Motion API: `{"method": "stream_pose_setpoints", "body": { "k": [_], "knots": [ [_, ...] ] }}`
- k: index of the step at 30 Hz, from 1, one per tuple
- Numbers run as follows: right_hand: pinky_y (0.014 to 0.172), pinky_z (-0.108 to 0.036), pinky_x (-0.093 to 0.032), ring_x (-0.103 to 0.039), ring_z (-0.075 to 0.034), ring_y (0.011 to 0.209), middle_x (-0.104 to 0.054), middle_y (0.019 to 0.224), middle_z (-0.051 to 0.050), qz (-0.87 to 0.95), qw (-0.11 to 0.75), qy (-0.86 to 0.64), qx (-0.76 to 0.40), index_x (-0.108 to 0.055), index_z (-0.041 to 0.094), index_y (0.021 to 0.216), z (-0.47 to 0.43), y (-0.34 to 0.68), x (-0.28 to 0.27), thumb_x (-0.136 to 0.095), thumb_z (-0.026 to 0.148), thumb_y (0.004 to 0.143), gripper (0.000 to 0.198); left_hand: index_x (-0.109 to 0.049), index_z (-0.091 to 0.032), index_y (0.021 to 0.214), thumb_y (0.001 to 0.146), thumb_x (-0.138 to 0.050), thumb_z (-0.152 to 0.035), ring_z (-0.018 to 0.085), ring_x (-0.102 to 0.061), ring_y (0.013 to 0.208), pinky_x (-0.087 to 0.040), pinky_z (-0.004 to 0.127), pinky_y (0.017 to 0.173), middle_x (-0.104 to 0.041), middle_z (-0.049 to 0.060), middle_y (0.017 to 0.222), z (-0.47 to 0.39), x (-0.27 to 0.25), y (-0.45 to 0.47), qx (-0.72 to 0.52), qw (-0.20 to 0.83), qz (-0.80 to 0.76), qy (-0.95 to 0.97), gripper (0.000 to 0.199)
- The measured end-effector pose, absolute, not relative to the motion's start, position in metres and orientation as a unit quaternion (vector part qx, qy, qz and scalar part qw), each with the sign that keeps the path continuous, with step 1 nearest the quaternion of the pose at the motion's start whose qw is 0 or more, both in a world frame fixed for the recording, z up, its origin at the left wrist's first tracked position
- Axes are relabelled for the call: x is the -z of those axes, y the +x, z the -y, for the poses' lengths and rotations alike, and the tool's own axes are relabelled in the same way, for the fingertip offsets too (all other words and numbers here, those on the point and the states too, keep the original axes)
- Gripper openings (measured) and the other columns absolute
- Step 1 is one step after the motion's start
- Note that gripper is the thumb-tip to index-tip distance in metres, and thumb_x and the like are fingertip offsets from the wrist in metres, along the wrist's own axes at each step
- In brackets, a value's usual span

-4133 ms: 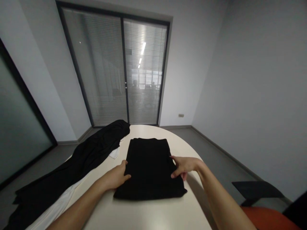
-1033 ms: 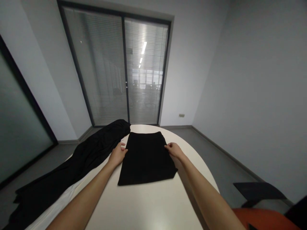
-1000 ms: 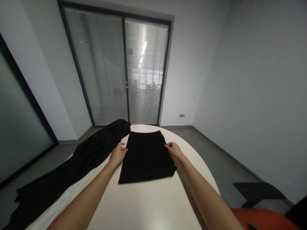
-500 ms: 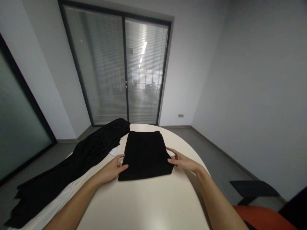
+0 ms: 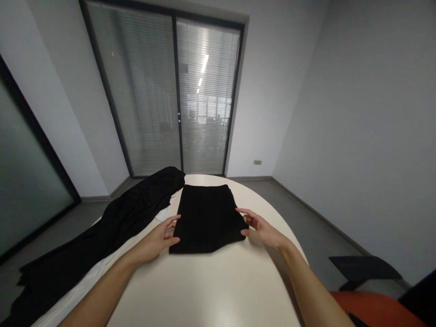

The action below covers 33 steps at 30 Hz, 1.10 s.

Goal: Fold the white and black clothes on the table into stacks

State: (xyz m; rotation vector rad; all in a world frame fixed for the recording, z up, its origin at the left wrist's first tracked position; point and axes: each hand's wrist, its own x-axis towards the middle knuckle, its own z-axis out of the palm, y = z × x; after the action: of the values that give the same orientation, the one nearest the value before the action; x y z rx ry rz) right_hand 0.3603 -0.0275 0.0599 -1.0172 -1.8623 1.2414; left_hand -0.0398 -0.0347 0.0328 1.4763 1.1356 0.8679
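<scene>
A black skirt-like garment (image 5: 207, 218) lies flat on the pale table (image 5: 190, 290), its narrower edge away from me. My left hand (image 5: 160, 238) rests at its left side, thumb and fingers apart, the tips touching the edge. At the opposite side, my right hand (image 5: 260, 228) has the right edge between thumb and curled fingers, with the index finger stretched along it. Near that hand the hem slants upward instead of running straight. The fingers under the right edge are partly hidden.
A heap of black cloth (image 5: 129, 213) stretches along the table's left side, with white cloth (image 5: 81, 281) beneath it. At lower right stands a chair with an orange seat (image 5: 371, 309) and a black armrest (image 5: 364, 268). A glass door (image 5: 177, 100) with blinds is beyond the table.
The right part of the hem has shifted up and away from me, so the near edge is now bent. My right hand moved slightly right; the left thumb slid a little outward.
</scene>
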Motion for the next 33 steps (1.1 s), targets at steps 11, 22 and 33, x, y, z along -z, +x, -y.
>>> {"method": "stream_pose_setpoints", "body": {
  "k": [11,22,33],
  "knots": [
    [0.072,-0.031,-0.046,-0.05,-0.016,0.072,-0.054,0.08,0.0,0.732,0.246,-0.466,-0.432,-0.044,0.027,0.148,0.031,0.355,-0.062,-0.07,0.051,0.083,0.074,-0.037,-0.021,0.147,0.064,-0.085,-0.044,0.03,-0.064,0.115,-0.052,0.039,0.093,-0.061,0.017,0.132,0.031,-0.032,-0.033,-0.411,0.552,-0.478,0.546,0.099],
    [0.087,-0.037,-0.051,-0.063,-0.022,0.097,-0.067,0.115,-0.007,0.699,0.259,-0.391,-0.54,-0.048,0.027,0.146,0.035,0.349,-0.068,-0.074,0.046,0.08,0.074,-0.025,-0.02,0.151,0.077,-0.07,-0.042,0.011,-0.052,0.047,-0.038,0.023,0.048,-0.055,-0.008,0.066,0.04,-0.038,-0.039,-0.338,0.521,-0.494,0.608,0.09],
    [0.072,-0.03,-0.05,-0.062,-0.02,0.081,-0.069,0.099,-0.005,0.748,0.147,-0.483,-0.431,-0.056,0.026,0.139,0.04,0.353,-0.073,-0.076,0.049,0.075,0.071,-0.056,-0.018,0.13,0.081,-0.062,-0.038,0.02,-0.066,0.071,-0.051,0.032,0.068,-0.065,0.002,0.087,0.037,-0.027,-0.035,-0.291,0.261,-0.613,0.687,0.053]
  ]
}}
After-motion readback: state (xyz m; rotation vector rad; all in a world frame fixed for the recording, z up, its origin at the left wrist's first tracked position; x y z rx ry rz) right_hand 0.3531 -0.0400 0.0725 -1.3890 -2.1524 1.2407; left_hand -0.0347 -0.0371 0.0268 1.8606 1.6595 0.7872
